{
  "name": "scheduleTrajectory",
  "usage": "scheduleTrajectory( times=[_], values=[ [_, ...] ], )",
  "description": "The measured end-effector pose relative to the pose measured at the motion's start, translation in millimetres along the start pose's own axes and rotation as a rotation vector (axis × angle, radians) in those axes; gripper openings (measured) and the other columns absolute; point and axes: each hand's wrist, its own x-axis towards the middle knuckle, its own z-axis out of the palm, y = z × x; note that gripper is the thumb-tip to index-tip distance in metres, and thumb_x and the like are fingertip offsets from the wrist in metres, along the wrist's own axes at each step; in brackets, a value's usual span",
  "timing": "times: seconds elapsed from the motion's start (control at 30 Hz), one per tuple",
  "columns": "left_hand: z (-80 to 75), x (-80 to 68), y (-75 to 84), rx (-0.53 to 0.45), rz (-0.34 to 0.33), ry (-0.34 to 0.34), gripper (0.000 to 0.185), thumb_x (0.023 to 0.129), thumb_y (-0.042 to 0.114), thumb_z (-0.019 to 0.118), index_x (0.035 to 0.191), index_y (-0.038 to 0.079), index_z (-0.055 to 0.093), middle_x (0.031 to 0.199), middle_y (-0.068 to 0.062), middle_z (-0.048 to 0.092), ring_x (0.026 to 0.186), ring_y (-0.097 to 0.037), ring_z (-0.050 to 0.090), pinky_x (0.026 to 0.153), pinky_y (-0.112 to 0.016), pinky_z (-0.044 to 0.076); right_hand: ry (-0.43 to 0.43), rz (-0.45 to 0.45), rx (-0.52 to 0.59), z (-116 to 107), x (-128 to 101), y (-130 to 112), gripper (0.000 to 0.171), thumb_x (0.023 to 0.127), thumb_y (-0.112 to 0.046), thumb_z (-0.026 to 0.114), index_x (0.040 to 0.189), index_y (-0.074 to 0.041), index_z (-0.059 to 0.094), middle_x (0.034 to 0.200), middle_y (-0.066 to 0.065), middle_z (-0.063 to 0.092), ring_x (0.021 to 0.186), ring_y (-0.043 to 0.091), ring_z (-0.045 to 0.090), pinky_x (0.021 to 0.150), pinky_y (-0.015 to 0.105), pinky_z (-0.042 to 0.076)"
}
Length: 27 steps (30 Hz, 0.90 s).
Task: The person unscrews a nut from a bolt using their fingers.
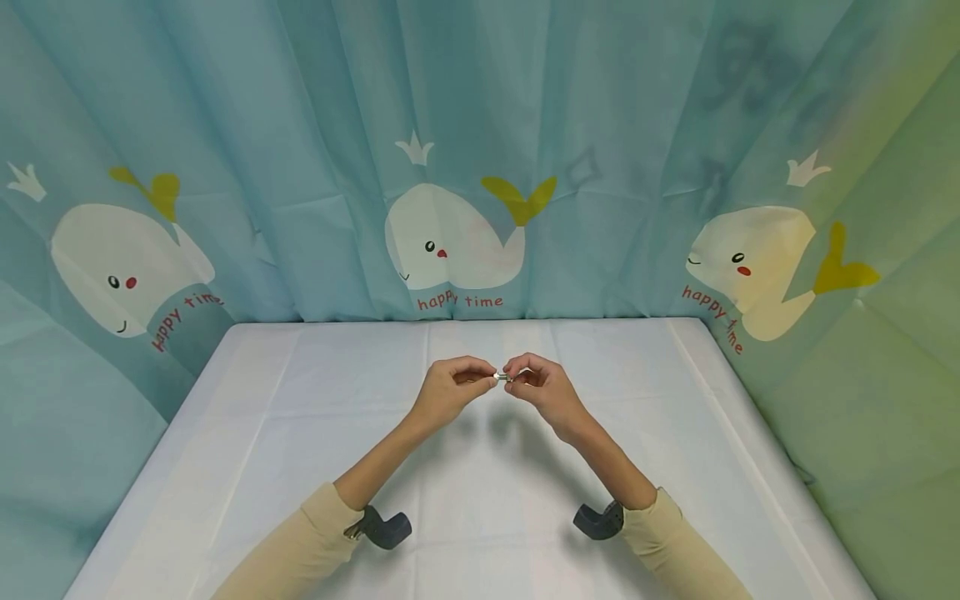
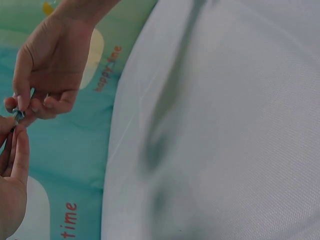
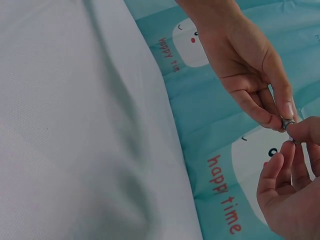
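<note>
Three whale prints (image 1: 450,237) on curtain (image 1: 300,125) behind white table (image 1: 300,433).

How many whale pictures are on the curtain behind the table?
3 in the head view: one whale at the left, one in the middle above the hands, one at the right. Folds or the frame edges may hide others.

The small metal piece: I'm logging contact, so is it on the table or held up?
Held up. Both hands pinch the small metal piece above the table.
</note>
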Motion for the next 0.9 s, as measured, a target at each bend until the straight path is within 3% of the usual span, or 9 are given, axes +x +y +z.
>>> scheduleTrajectory(
  times=[0.1,0.23,0.4,0.53,0.9],
  values=[
    [0.0,-0.1,-0.2,-0.009,0.004,-0.003,0.014,0.090,0.005,0.074,0.102,-0.002,0.074,0.097,-0.009,0.072,0.085,-0.019,0.070,0.076,-0.031,0.058,-0.003,0.005,-0.005,-0.3,-0.2,0.0,0.017,0.091,0.004,0.065,0.105,0.010,0.057,0.118,0.029,0.051,0.084,0.015,0.060,0.078,0.028,0.052],
    [0.0,0.6,-0.4,-0.014,0.018,-0.003,0.013,0.090,0.004,0.074,0.101,-0.002,0.074,0.096,-0.009,0.072,0.085,-0.020,0.070,0.077,-0.032,0.058,0.029,0.050,-0.033,-1.4,0.7,1.4,0.026,0.095,-0.011,0.066,0.114,0.005,0.058,0.106,0.015,0.060,0.082,0.019,0.058,0.075,0.029,0.051],
    [0.3,0.9,-0.6,-0.009,0.014,-0.002,0.012,0.090,0.005,0.074,0.101,0.000,0.075,0.097,-0.009,0.072,0.086,-0.020,0.070,0.077,-0.032,0.058,0.055,0.117,-0.046,-1.7,1.8,2.6,0.027,0.099,-0.020,0.064,0.109,0.005,0.063,0.089,0.004,0.066,0.080,0.025,0.059,0.076,0.034,0.052],
    [1.2,1.0,-0.8,-0.012,0.011,0.001,0.013,0.090,0.006,0.074,0.101,-0.001,0.075,0.097,-0.010,0.072,0.086,-0.021,0.070,0.077,-0.031,0.058,0.060,0.112,-0.041,-1.7,1.3,3.1,0.021,0.098,-0.018,0.064,0.105,0.002,0.065,0.088,0.004,0.066,0.078,0.021,0.058,0.078,0.038,0.053],
    [1.2,0.3,-1.7,-0.012,0.001,-0.004,0.012,0.090,0.006,0.074,0.101,-0.001,0.075,0.098,-0.009,0.072,0.087,-0.020,0.070,0.078,-0.031,0.058,0.032,0.042,0.008,-1.9,-1.1,4.4,0.017,0.091,-0.001,0.062,0.107,0.005,0.062,0.095,0.005,0.063,0.080,0.018,0.058,0.076,0.031,0.052]
  ],
)
